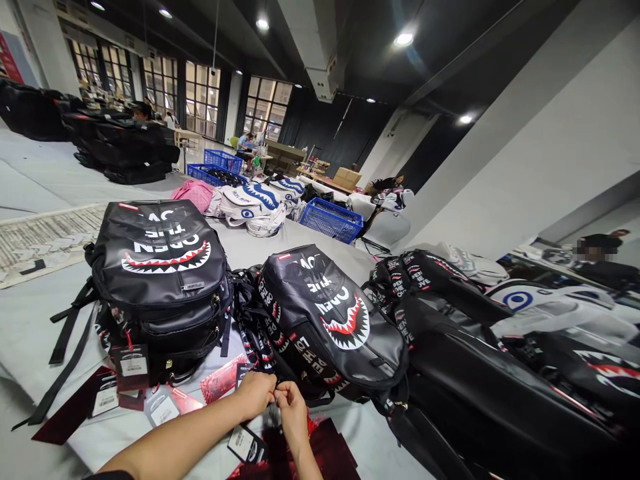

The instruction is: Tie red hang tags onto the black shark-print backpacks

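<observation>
My left hand (pixel 257 393) and my right hand (pixel 292 408) meet fingertip to fingertip, both in a pinch. What lies between the fingers is too small to make out. Just beyond them rests a black backpack (pixel 370 357) with a red and white shark mouth print. A black hang tag (pixel 246 444) with a white barcode label shows below my left wrist. Dark red shiny cards (pixel 333 450) lie under my right forearm. At the left stands another black backpack (pixel 150 280) of the same print, with a barcode tag (pixel 133 365) at its front.
More black bags (pixel 490 367) are heaped at the right. White and blue shark bags (pixel 250 203) lie farther back on the pale table (pixel 30 327), near a blue crate (pixel 333 220). A black bag stack (pixel 125 143) stands at the back left. People sit in the distance.
</observation>
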`<state>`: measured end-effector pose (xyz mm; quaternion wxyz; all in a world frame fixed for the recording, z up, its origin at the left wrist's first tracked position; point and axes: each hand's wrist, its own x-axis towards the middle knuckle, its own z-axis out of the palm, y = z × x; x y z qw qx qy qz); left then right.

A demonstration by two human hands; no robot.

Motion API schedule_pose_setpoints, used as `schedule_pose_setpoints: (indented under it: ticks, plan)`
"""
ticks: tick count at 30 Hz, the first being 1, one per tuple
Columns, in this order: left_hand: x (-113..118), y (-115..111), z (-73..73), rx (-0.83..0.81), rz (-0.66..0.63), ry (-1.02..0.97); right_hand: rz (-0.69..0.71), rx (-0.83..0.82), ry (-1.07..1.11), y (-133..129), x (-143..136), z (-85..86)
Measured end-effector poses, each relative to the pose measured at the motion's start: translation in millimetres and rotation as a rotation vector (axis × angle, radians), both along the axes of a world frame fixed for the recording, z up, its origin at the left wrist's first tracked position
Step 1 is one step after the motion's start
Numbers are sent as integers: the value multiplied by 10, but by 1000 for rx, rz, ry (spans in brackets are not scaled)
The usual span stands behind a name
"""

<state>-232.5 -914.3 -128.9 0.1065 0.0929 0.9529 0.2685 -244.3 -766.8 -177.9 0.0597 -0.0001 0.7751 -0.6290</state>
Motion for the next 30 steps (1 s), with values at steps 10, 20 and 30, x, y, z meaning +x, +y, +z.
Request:
schedule_pose_setpoints:
  ticks: [10,20,30]
  plan:
    - [-1,21,-40,-42,-79,20,-48,17,56,5,62,10]
    - [79,-37,302,-156,-87,6,-30,129,164,-72,133,259]
    - [42,-21,122,-194,-123,31,-76,29,-84,-93,97,210]
